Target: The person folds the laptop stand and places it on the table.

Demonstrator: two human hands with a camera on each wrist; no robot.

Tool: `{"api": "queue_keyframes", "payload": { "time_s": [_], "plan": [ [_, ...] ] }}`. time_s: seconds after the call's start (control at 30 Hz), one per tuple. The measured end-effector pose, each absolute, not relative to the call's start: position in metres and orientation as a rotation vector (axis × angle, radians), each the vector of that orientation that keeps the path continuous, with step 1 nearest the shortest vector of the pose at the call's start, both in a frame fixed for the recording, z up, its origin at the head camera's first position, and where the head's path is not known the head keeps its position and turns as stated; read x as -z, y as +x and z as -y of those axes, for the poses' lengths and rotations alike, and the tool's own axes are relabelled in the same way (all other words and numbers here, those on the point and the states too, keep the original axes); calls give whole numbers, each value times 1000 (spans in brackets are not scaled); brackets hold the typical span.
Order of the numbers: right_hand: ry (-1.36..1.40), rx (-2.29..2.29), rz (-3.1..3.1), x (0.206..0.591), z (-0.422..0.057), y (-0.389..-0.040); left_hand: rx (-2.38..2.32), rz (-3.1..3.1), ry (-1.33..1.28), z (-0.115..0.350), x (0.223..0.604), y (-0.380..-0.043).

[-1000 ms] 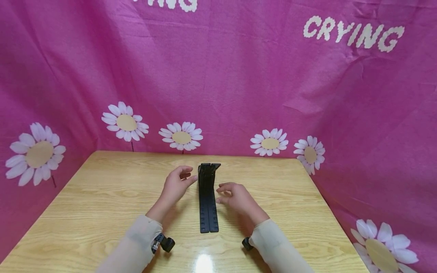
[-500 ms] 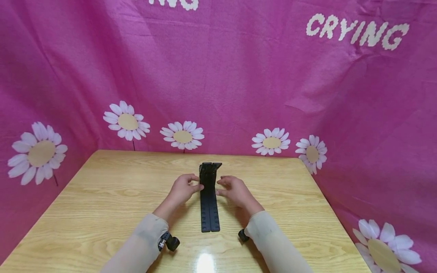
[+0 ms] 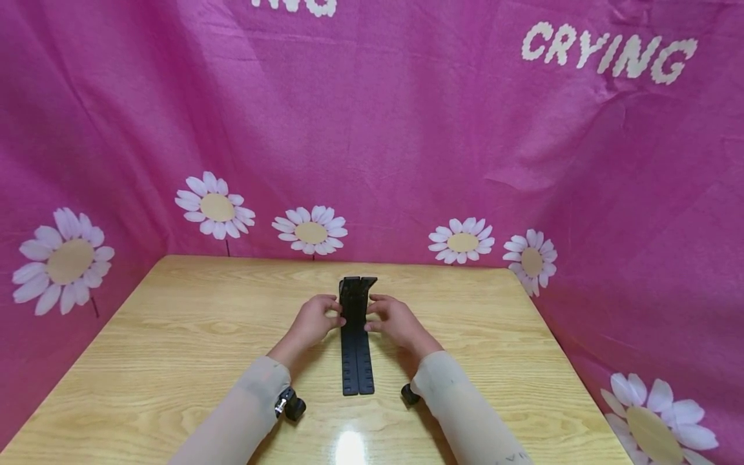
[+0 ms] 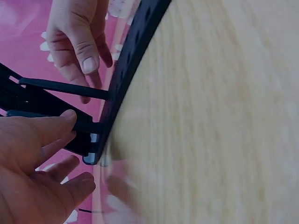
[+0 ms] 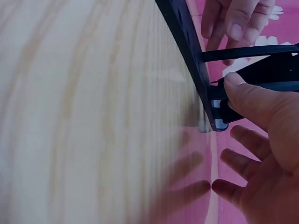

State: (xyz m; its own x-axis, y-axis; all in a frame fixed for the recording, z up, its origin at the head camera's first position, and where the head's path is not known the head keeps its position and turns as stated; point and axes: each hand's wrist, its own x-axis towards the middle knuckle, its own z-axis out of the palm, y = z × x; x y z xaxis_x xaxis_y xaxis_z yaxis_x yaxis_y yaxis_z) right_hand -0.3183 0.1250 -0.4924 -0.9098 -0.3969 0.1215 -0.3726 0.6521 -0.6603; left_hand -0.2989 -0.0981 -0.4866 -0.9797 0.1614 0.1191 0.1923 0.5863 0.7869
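Note:
A black folding laptop stand (image 3: 357, 349) stands mid-table, its notched rails running toward the person and its struts rising at the far end. The left hand (image 3: 314, 320) holds its left side; in the left wrist view its thumb (image 4: 65, 120) lies across a strut, with the other fingers below. At the right side is the right hand (image 3: 398, 323), holding the stand. Its thumb (image 5: 236, 84) presses near the lower hinge in the right wrist view, the index finger is hidden and the lower fingers are spread apart from the stand.
The stand rests on a wood-grain table (image 3: 203, 336). A pink curtain (image 3: 383, 142) with printed daisies and white lettering surrounds the back and sides. Small black wrist cameras (image 3: 294, 407) sit by both light sleeves.
Both hands have come in against the stand's sides, the left shifting right and nearer the person, the right shifting slightly left and farther away. The stand keeps its place and shape.

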Motion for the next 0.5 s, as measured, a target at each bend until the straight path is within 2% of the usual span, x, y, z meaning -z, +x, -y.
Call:
{"api": "queue_keyframes", "payload": {
  "time_s": [0.5],
  "plan": [
    [-699, 1104, -2837, 498, -116, -332, 1083, 2812, -487, 95, 493, -320]
  ]
}}
